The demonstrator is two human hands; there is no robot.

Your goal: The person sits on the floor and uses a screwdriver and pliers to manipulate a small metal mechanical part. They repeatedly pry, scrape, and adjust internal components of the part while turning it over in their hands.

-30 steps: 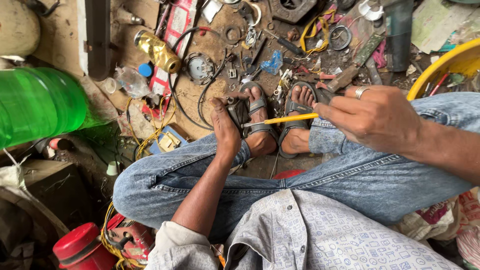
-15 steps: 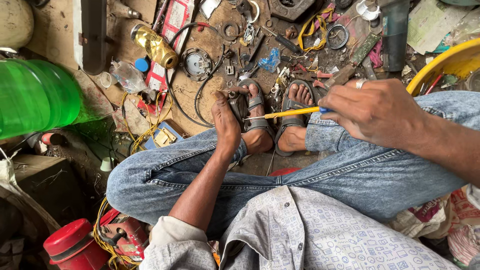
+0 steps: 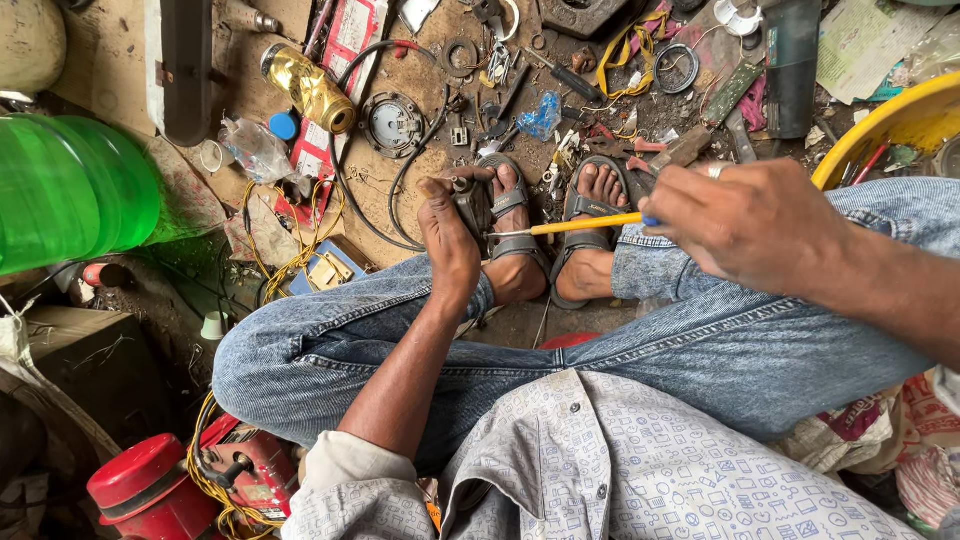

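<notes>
My left hand (image 3: 449,240) grips a small dark electrical part (image 3: 470,203) just above my sandalled left foot. My right hand (image 3: 755,225) holds a screwdriver with a yellow shaft (image 3: 580,226), its tip pointing left onto the dark part. A black cable (image 3: 400,185) runs from the part across the floor. A ring shows on a finger of my right hand. My knees in blue jeans (image 3: 330,340) lie under both arms.
The dirt floor is littered with scrap: a gold can (image 3: 308,88), a round metal disc (image 3: 393,124), yellow wires (image 3: 290,255), screws and tools. A green plastic bottle (image 3: 70,190) lies at the left, a yellow basin (image 3: 900,120) at the right, a red container (image 3: 150,490) at bottom left.
The view has shifted slightly down. My left hand has closed more around the dark part, and the screwdriver tip has stayed on it.
</notes>
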